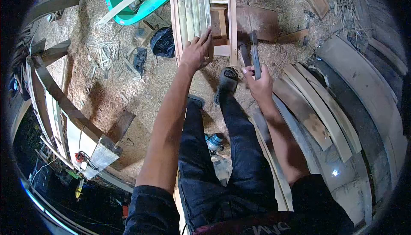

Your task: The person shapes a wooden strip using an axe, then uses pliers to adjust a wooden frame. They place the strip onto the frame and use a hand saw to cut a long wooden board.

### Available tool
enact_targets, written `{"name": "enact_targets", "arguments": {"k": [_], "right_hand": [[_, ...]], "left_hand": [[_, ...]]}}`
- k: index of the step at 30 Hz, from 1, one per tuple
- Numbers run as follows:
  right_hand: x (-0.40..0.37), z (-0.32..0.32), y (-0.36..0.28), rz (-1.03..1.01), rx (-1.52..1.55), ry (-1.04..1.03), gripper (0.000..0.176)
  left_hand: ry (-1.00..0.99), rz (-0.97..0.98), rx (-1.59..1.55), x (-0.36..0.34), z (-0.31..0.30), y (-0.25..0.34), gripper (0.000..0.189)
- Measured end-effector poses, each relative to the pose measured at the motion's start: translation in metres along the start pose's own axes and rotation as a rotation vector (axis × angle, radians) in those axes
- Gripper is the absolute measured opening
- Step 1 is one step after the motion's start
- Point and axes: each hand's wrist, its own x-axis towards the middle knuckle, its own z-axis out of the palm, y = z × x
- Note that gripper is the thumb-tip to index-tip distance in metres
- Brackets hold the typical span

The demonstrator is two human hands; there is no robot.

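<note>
On the left we saw a dark wooden beam (64, 91), flat-faced and bent into an arc by the wide view, with a smooth pale panel (77, 143) just beside it and a small red object (80, 157) with a dark cord at that panel's near end. Right of these, thin wood slivers (107, 55) lay scattered on ground (143, 91) covered with fine, straw-coloured shavings. Farther off stood a glossy green tub (122, 22) with a rounded rim, heaped with splintery offcuts, one long pale strip (124, 5) jutting over its near left edge. Next we noted a crumpled, shiny black plastic bag (163, 42), just left of the wooden frame (233, 25). This frame lay at the far middle, a rectangle of pale, straight-edged rails, its left part faced with ribbed, greenish-cream slats (189, 18) and its right part showing a gap. We saw the left hand (196, 54) flat over the slats' near right part, fingers apart and grasping nothing. Between the person's dark trouser legs sat a rounded blue object (214, 141), too small for us to identify. The right hand (260, 83), near and right of the frame, was curled around a slender dark grey tool (256, 59), its thin end pointing away; we could not tell its kind. Beyond lay a smooth brown sheet (265, 20). Farther right we found long, pale boards (323, 113) side by side, and at the far right a small rectangular wooden panel (316, 0) with a raised border.
</note>
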Motion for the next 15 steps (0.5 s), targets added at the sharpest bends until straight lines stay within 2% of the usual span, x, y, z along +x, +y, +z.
{"name": "enact_targets", "arguments": {"k": [4, 7, 15], "right_hand": [[-0.003, -0.002, 0.003, 0.026, -0.061, -0.012, 0.028], [-0.004, -0.002, 0.005, 0.045, -0.067, -0.028, 0.028], [-0.001, -0.002, 0.012, 0.014, -0.051, -0.042, 0.029]], "left_hand": [[0.154, 0.050, -0.097, 0.007, 0.010, -0.007, 0.112], [0.063, 0.014, -0.050, 0.006, 0.010, -0.008, 0.116], [0.070, -0.003, -0.068, 0.004, 0.009, -0.005, 0.114]]}}
